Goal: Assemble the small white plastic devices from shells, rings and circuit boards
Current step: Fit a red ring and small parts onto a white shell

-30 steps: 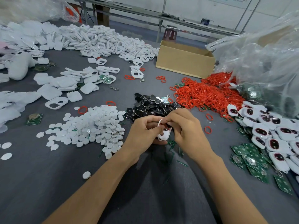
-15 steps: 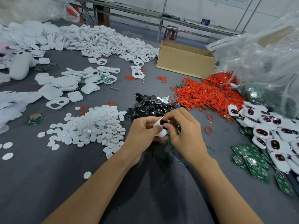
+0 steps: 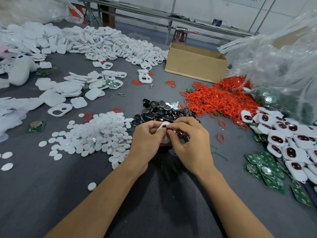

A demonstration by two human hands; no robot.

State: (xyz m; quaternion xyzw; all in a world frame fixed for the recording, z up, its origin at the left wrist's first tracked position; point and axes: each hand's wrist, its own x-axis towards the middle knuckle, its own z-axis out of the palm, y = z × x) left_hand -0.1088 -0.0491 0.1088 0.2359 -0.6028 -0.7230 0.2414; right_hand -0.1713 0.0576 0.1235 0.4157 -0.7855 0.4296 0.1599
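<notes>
White shell pinched between curled fingers of left hand and right hand, just above grey felt table; white discs left, red rings right, cardboard box behind.

Straight ahead of you an open cardboard box sits on the grey table cover. At your right bulges a clear plastic bag (crinkled, half see-through). Beyond the table stand a dark stool and a long metal bench.
</notes>
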